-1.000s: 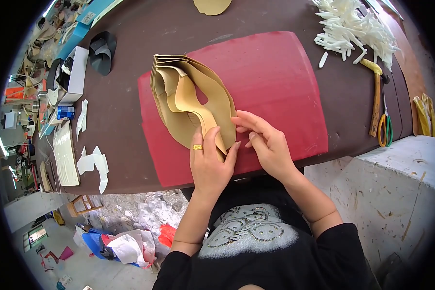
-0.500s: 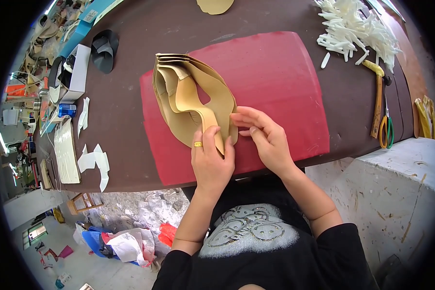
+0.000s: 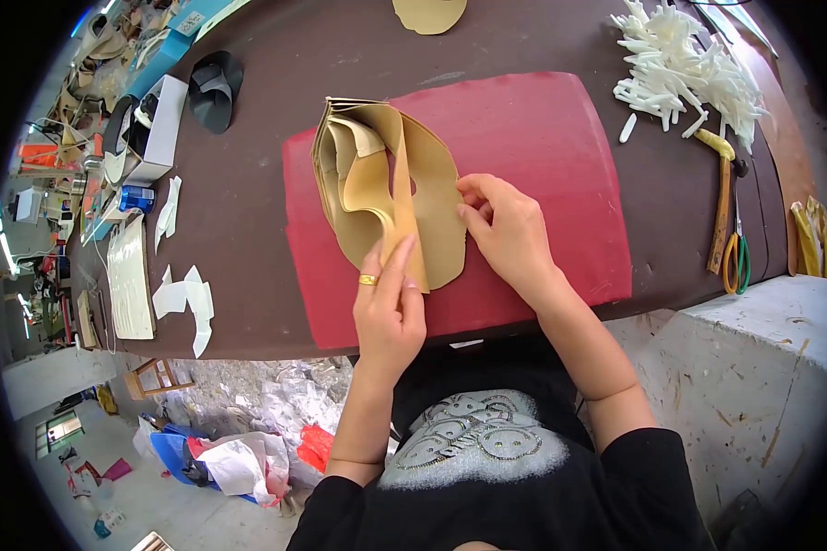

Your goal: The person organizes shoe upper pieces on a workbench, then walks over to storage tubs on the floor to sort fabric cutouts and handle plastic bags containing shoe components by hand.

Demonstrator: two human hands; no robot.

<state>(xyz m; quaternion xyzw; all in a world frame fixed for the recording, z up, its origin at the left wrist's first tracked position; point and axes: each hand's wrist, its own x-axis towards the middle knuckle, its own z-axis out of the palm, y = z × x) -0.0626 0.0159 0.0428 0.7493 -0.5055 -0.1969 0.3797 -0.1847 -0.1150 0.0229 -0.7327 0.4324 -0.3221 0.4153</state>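
Note:
A stack of tan shoe-upper pieces (image 3: 439,216), thin and curved like leather cut-outs, lies on the red mat (image 3: 560,193). Their far ends sit together while the near parts fan apart. Several layers curl up toward the left, held between the fingers and thumb of my left hand (image 3: 390,308), which wears a gold ring. On the other side, my right hand (image 3: 513,230) pinches the right edge of the lower, flatter piece with thumb and forefinger. The undersides of the stack are hidden.
White plastic sticks (image 3: 680,73) are heaped at the back right, near a hammer (image 3: 721,202) and scissors (image 3: 736,262). At left are a black shoe part (image 3: 215,92), a white box (image 3: 161,129), a blue can (image 3: 137,198) and white scraps (image 3: 188,298). Another tan piece (image 3: 429,14) lies at the far edge.
The layers in my left hand have lifted and swung left, away from the flat piece. My right hand has moved up along that piece's edge and its fingers have closed on it.

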